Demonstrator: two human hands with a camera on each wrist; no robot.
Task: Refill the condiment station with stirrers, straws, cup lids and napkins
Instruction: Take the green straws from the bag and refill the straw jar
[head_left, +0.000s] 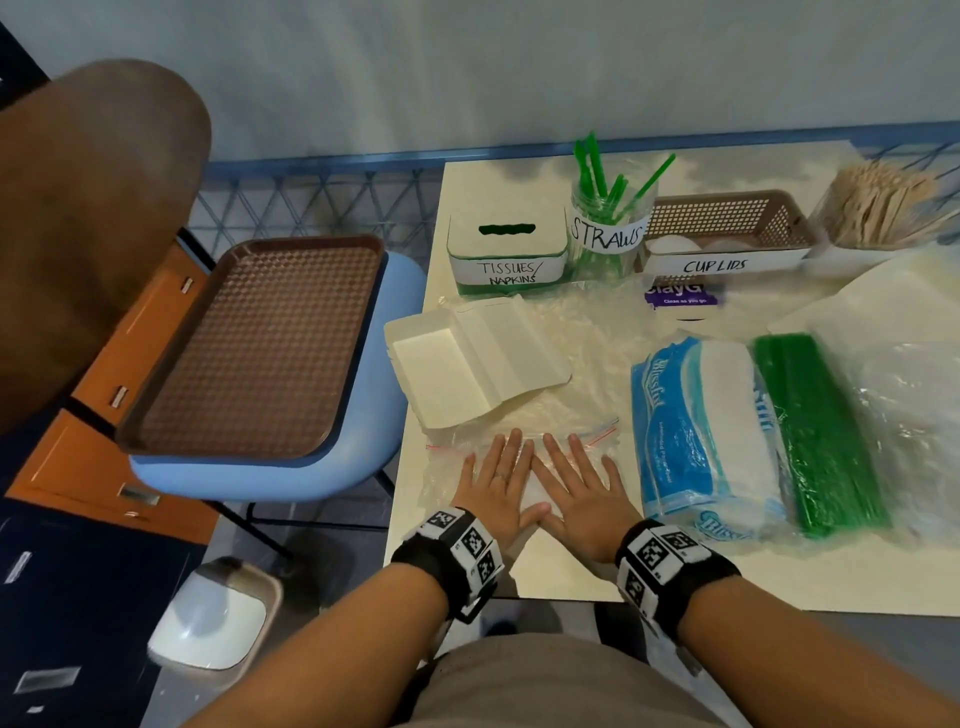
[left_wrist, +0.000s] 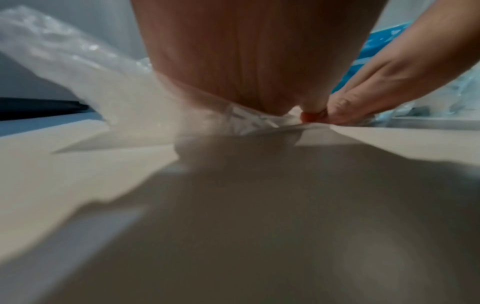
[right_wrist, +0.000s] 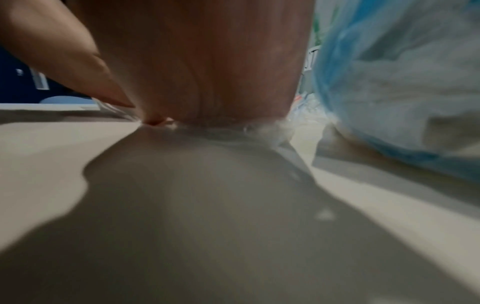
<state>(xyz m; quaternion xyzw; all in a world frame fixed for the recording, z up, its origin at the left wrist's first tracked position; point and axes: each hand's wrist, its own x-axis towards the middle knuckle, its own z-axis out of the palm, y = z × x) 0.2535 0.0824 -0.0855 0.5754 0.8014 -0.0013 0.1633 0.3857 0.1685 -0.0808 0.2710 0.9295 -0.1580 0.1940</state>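
Note:
My left hand (head_left: 496, 480) and right hand (head_left: 579, 483) lie flat side by side, fingers straight, pressing a clear zip bag (head_left: 441, 467) with a red seal onto the table near its front edge; the thumbs touch. Both wrist views show only the palms on the bag (left_wrist: 122, 98). A blue-and-white napkin pack (head_left: 701, 431) and a bag of green straws (head_left: 815, 436) lie to the right. At the back stand the green napkin box (head_left: 506, 254), the straws jar (head_left: 608, 228), the brown cup-lids basket (head_left: 727, 234) and a tub of wooden stirrers (head_left: 878, 208).
An open white paper box (head_left: 467, 358) lies left of centre on crinkled clear plastic (head_left: 587, 332). More clear plastic bags (head_left: 909, 389) fill the right side. A brown tray (head_left: 260, 348) rests on a blue chair left of the cream table (head_left: 779, 582).

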